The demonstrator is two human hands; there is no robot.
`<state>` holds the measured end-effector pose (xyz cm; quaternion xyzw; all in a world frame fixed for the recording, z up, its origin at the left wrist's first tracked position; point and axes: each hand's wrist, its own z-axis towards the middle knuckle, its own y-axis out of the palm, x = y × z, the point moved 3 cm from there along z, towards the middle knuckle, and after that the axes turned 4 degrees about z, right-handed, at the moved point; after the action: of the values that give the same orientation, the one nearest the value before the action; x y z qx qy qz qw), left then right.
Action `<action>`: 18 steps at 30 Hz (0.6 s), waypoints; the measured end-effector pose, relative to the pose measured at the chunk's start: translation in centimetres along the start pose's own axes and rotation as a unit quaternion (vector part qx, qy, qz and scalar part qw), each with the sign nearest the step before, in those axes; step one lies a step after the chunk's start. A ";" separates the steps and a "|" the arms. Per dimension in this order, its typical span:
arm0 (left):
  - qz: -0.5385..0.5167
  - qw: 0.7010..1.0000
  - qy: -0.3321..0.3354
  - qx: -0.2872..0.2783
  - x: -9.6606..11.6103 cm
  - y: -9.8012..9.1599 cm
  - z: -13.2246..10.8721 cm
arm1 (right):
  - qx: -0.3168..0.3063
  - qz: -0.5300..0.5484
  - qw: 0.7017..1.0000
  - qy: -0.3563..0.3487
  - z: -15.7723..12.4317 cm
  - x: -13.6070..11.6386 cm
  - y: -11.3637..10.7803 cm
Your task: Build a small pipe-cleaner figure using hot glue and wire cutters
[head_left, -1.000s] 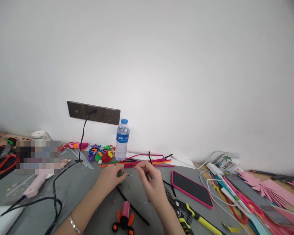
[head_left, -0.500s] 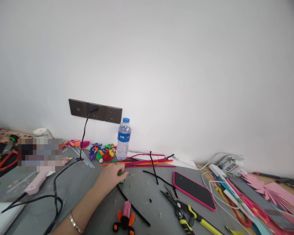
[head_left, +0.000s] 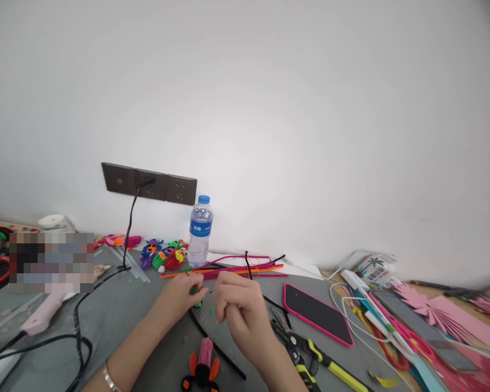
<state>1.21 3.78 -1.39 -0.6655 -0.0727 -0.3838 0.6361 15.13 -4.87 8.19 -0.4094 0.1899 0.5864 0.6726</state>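
Observation:
My left hand (head_left: 183, 294), with a bracelet at the wrist, is closed low over the grey table, its fingertips around a small green fuzzy piece (head_left: 197, 296) that they partly cover. My right hand (head_left: 240, 305) is raised just beside it, fingers curled in a pinch; whatever it may hold is hidden. A black pipe cleaner (head_left: 220, 348) runs from below my left hand toward the front. Nearer to me lies a small pipe-cleaner figure (head_left: 203, 362) with a pink top and orange-and-black parts. Long-handled pliers (head_left: 296, 345) lie partly behind my right forearm.
Behind my hands lie pink and orange pipe cleaners (head_left: 228, 270), a water bottle (head_left: 200, 234) and small colourful figures (head_left: 163, 255). At right are a pink-edged phone (head_left: 318, 314), cables and pink folded paper (head_left: 428, 310). A pink glue gun (head_left: 44, 313) with black cord is at left.
My right hand has come into view from the lower right, up beside my left hand. The left hand stays at the green piece. The whole view has shifted slightly.

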 end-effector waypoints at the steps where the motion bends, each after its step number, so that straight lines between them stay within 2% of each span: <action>1: 0.007 1.000 0.002 -0.006 0.0 0.0 0.0 | -0.008 0.013 1.000 0.012 0.2 1.8 0.5; 5: 0.000 1.000 0.010 -0.016 -0.1 0.0 0.1 | -0.031 -0.006 0.997 0.074 -1.3 7.7 1.2; 8: -0.014 1.000 0.017 -0.018 -0.3 0.1 0.2 | -0.032 -0.013 0.996 0.088 -2.3 9.9 1.0; 12: -0.024 0.999 0.022 -0.014 -0.6 0.4 0.4 | -0.034 -0.011 0.995 0.097 -2.4 10.7 1.3; 15: -0.020 1.000 0.021 -0.012 -0.8 0.5 0.5 | -0.053 -0.017 0.993 0.101 -2.4 10.8 1.8; 18: -0.010 1.000 0.022 -0.012 -0.7 0.6 0.4 | -0.045 -0.040 0.994 0.088 -2.4 10.6 1.9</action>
<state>1.23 4.35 -2.26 -0.6637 -0.0612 -0.4053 0.6257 16.41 -0.02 -1.68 -0.4968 0.2055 0.5284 0.6571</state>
